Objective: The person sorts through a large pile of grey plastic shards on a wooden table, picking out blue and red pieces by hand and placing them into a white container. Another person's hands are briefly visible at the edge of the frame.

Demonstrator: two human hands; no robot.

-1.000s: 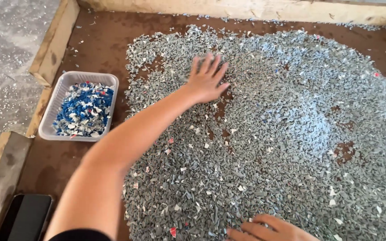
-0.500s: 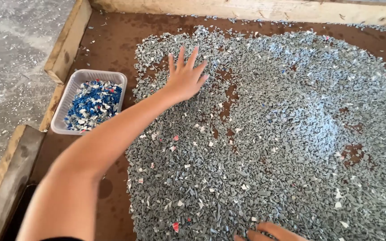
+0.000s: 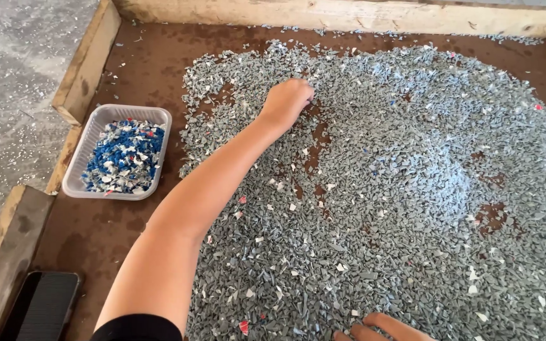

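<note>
At the very bottom edge, only a few fingers of the right hand (image 3: 380,328) are seen, laid flat on the wide spread of small grey plastic flakes (image 3: 412,208); the rest of that hand is cut off by the frame, so its grip cannot be told. In the near left corner a dark flat phone with a black screen (image 3: 42,306) is seen lying on the brown board surface (image 3: 115,233), just beside a worn wooden edge rail (image 3: 7,246). A bare forearm with a black sleeve at its near end is stretched from there up across the flakes.

Further on, to the left of the arm, a shallow translucent white plastic tray (image 3: 83,183) is set on the brown board, filled with sorted blue, white and red plastic chips (image 3: 124,156) — well apart from the grey spread's edge. Scattered white and red bits are mixed among the grey flakes, and bare brown patches show through here and there.

Beyond the tray, the left hand (image 3: 287,101) is held down in the flakes with its fingers curled closed into a loose fist — what, if anything, is pinched inside is hidden. At the far end, a pale wooden plank wall (image 3: 349,16) borders the board.
</note>
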